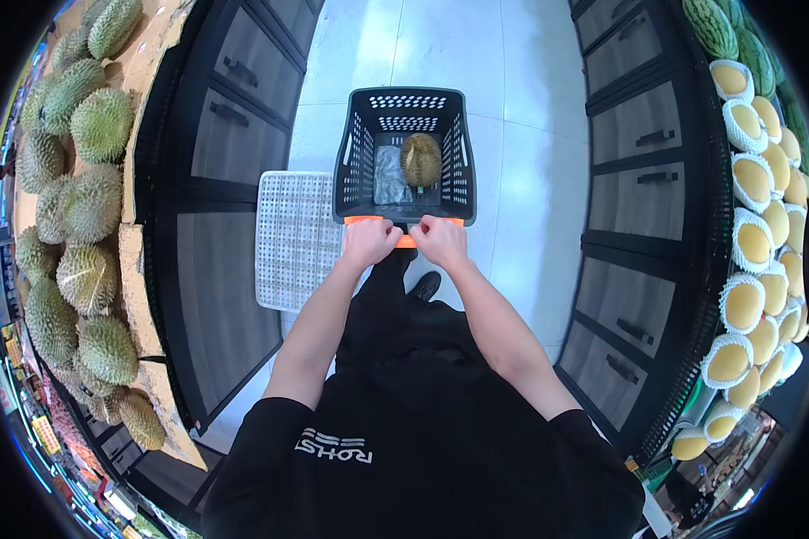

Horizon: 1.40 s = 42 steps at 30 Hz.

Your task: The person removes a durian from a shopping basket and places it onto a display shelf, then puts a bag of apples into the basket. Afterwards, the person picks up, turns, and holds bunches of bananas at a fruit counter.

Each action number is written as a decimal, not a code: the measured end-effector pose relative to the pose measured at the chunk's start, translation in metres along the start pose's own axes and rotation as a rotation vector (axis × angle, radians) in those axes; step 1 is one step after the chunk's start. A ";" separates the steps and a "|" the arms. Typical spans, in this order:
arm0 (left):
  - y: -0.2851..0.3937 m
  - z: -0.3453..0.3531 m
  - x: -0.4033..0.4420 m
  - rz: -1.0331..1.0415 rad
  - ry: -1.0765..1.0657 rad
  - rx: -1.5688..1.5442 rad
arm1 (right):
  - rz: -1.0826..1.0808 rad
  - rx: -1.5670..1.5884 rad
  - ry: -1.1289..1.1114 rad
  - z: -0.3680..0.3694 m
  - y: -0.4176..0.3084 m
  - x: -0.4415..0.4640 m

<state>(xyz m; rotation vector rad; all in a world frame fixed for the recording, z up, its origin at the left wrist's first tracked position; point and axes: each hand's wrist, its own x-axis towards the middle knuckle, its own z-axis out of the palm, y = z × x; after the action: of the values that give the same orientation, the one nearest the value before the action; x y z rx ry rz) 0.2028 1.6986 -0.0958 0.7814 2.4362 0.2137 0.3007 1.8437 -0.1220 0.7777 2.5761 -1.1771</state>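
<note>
Left hand (371, 242), right hand (440, 242): we're clamping the handle (406, 242).
Basket (357, 151): we're best gripping evenly, minding the eight-o'clock crate (298, 241).

I see, at the centre of my head-camera view, a basket (406, 92) in dark grey, its walls patterned with rows of small perforations; its handle (406, 241) is bright orange. The single durian (425, 166) within is brownish yellow, the plastic bag (389, 182) a translucent greyish white. I record the crate (297, 234) as off-white with a fine square grid, the floor (530, 180) as pale blue-white with thin tile lines. The cabinets (643, 189) show grey wood-grain panels in black frames. At left I note green, spine-stippled durians (102, 126); at right, yellow melons (742, 301) in white lattice netting (726, 348) and striped green watermelons (710, 29). The shirt (476, 449) is black with white lettering (337, 449).
</note>
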 end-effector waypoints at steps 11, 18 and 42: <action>0.004 -0.061 0.106 0.039 0.023 -0.065 | -0.006 -0.047 0.033 -0.043 -0.015 0.119; 0.000 -0.094 0.162 0.049 -0.022 -0.062 | 0.033 -0.072 -0.012 -0.064 -0.030 0.177; -0.012 -0.186 0.386 -0.029 0.007 -0.091 | -0.017 -0.077 -0.132 -0.147 -0.068 0.414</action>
<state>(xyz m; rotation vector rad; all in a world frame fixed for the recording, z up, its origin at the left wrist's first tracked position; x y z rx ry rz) -0.1659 1.9154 -0.1266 0.7062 2.4238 0.3147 -0.0789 2.0735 -0.1420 0.6412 2.5079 -1.0878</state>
